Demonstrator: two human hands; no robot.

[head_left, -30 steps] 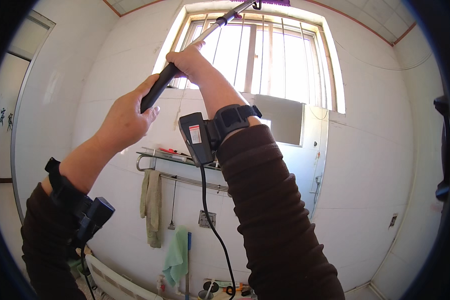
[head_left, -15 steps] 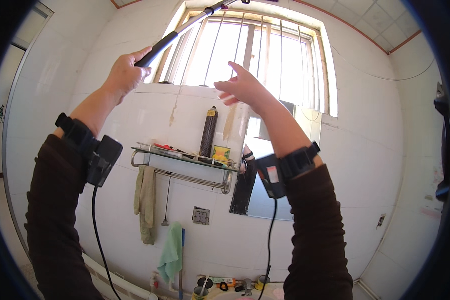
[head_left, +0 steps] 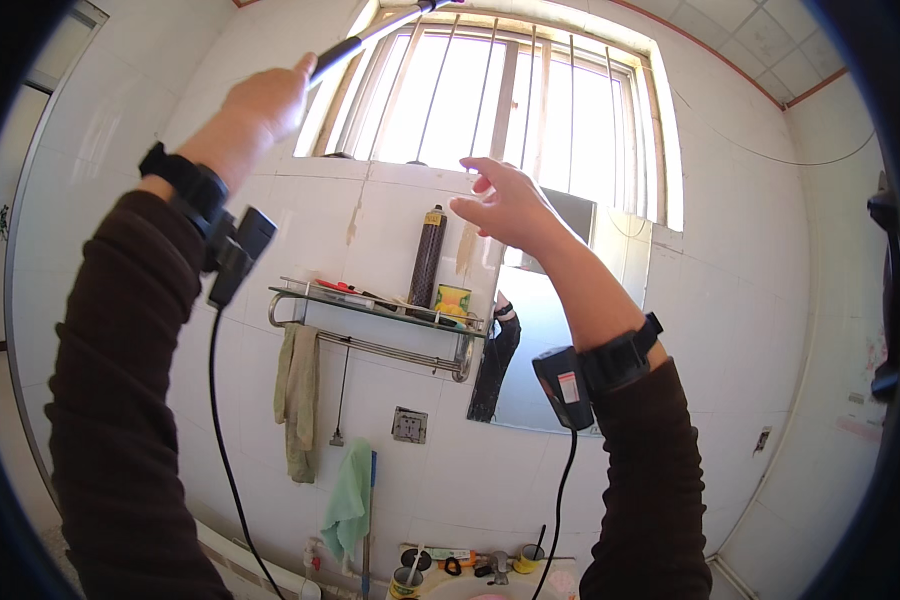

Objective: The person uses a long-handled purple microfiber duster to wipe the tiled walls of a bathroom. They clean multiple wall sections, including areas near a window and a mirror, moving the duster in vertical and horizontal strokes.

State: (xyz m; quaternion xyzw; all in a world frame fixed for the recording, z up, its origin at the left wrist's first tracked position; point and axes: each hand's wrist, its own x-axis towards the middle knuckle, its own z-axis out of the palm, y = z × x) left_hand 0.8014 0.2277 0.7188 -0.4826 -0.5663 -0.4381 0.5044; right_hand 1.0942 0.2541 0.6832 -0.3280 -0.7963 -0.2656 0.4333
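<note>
Long-handled pole [head_left: 355, 45] gripped in closed left hand [head_left: 265, 100], raised toward barred window [head_left: 510, 110], right hand [head_left: 510, 205] open, fingers spread, holding nothing, above wall shelf [head_left: 380, 312].

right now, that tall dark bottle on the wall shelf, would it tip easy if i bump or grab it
Probably yes. The tall dark bottle stands upright, slim and much taller than wide, so a knock near its top could topple it. It sits near the shelf, whose low rail likely only catches its base. Its smooth round body would likely roll if it fell.

tall dark bottle [head_left: 427, 257], yellow tin [head_left: 451, 300], on shelf [head_left: 370, 310]
</note>
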